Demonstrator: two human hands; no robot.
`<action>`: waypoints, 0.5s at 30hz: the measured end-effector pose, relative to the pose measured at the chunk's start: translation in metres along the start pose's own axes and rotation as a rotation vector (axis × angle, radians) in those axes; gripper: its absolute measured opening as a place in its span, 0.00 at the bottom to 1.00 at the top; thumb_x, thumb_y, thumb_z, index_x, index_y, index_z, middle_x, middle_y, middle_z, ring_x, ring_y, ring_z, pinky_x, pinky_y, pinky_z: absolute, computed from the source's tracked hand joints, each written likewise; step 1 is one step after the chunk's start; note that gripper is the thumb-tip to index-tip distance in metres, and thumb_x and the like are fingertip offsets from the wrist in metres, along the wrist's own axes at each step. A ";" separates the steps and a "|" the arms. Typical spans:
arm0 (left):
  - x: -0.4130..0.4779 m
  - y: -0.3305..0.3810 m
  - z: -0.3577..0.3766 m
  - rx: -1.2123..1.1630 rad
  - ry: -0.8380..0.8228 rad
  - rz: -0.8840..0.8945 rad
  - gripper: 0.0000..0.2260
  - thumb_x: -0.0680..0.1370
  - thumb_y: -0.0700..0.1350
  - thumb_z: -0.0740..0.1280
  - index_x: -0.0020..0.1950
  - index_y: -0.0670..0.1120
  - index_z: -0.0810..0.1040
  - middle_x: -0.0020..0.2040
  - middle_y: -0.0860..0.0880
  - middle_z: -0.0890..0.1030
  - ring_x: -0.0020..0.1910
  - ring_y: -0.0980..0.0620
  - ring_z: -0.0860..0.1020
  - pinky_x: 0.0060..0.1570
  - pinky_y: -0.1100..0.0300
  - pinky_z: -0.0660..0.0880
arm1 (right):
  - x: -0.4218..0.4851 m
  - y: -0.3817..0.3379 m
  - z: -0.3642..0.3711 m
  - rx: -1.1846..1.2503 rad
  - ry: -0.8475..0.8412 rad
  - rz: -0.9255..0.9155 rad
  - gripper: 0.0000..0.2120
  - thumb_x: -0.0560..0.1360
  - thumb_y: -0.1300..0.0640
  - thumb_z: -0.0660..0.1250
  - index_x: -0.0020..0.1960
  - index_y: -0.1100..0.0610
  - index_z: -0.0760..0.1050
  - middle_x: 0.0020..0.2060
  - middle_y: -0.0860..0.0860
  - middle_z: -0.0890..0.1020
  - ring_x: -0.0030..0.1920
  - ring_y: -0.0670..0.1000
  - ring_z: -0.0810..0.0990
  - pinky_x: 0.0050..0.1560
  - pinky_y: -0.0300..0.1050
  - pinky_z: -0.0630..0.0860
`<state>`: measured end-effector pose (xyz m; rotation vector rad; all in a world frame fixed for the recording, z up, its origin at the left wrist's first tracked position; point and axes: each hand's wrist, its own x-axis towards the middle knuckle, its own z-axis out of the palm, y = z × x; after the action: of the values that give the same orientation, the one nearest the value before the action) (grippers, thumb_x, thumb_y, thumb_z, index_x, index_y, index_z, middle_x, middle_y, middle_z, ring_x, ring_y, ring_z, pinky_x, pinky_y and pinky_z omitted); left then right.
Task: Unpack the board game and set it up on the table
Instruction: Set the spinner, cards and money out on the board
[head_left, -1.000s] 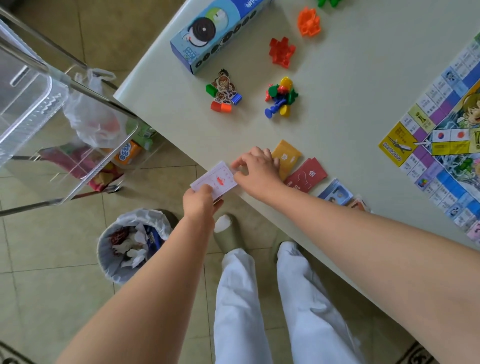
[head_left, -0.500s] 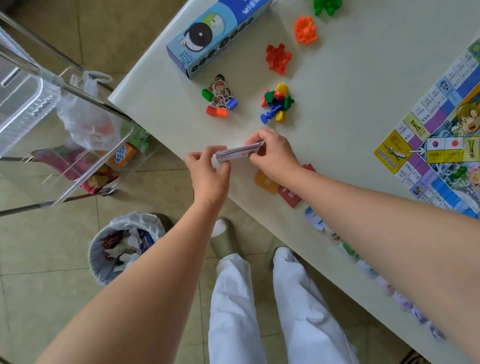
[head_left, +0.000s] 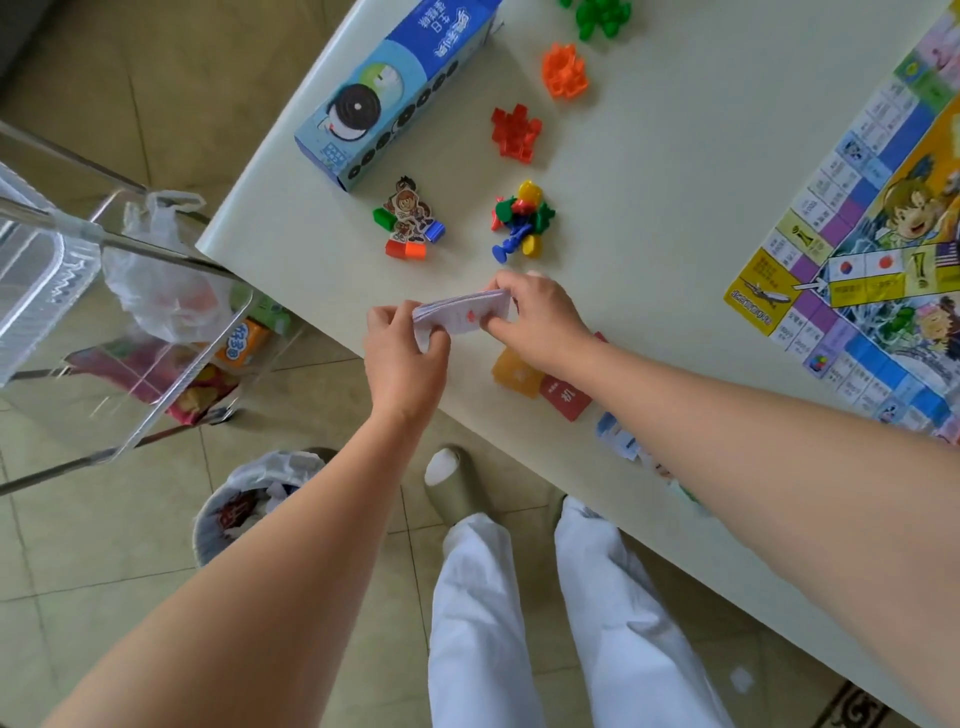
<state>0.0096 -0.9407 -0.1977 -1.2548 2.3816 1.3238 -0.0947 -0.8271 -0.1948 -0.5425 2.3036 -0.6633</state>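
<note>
A stack of pale paper play money (head_left: 460, 318) is held over the table's near edge between both hands. My left hand (head_left: 402, 358) grips its left end and my right hand (head_left: 537, 314) pinches its right end. The colourful game board (head_left: 878, 249) lies unfolded at the right. On the table are cardboard character pawns on coloured bases (head_left: 408, 223), a heap of plastic pegs (head_left: 522, 221), red houses (head_left: 517, 132), orange houses (head_left: 565, 70) and green pieces (head_left: 597, 18). An orange card pile (head_left: 511, 373) and a red card pile (head_left: 566, 396) lie under my right forearm.
A blue cookie box (head_left: 395, 88) lies at the table's (head_left: 675, 171) far left. More cards (head_left: 618, 439) sit by the near edge. Left of the table stand a clear plastic cart (head_left: 78, 312) with a bag and snacks, and a waste bin (head_left: 249, 504) on the tiled floor.
The money stack was lifted from the table edge, turned and is now held flatter between both hands, slightly farther over the table. The view shifted closer.
</note>
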 end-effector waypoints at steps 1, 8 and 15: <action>0.001 0.004 0.001 -0.035 -0.018 -0.002 0.10 0.77 0.42 0.62 0.57 0.45 0.76 0.54 0.47 0.73 0.51 0.48 0.72 0.48 0.57 0.69 | -0.002 0.001 -0.003 0.028 0.008 0.019 0.10 0.73 0.55 0.68 0.53 0.57 0.75 0.45 0.57 0.75 0.45 0.55 0.72 0.43 0.45 0.69; -0.019 0.073 0.036 -0.358 -0.267 -0.153 0.11 0.80 0.43 0.58 0.61 0.42 0.70 0.48 0.43 0.78 0.35 0.51 0.75 0.33 0.60 0.73 | -0.031 0.023 -0.038 0.506 0.008 0.240 0.11 0.79 0.61 0.60 0.61 0.59 0.67 0.52 0.57 0.78 0.48 0.54 0.78 0.47 0.46 0.76; -0.041 0.130 0.094 -0.580 -0.347 -0.610 0.16 0.79 0.55 0.61 0.45 0.43 0.76 0.29 0.45 0.79 0.26 0.50 0.75 0.35 0.59 0.73 | -0.082 0.077 -0.084 0.434 0.066 0.152 0.08 0.77 0.64 0.59 0.57 0.58 0.68 0.47 0.56 0.78 0.45 0.54 0.76 0.37 0.41 0.70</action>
<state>-0.0822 -0.8108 -0.1516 -1.5411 1.2601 1.8534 -0.1121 -0.6967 -0.1460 -0.1429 2.1422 -1.0789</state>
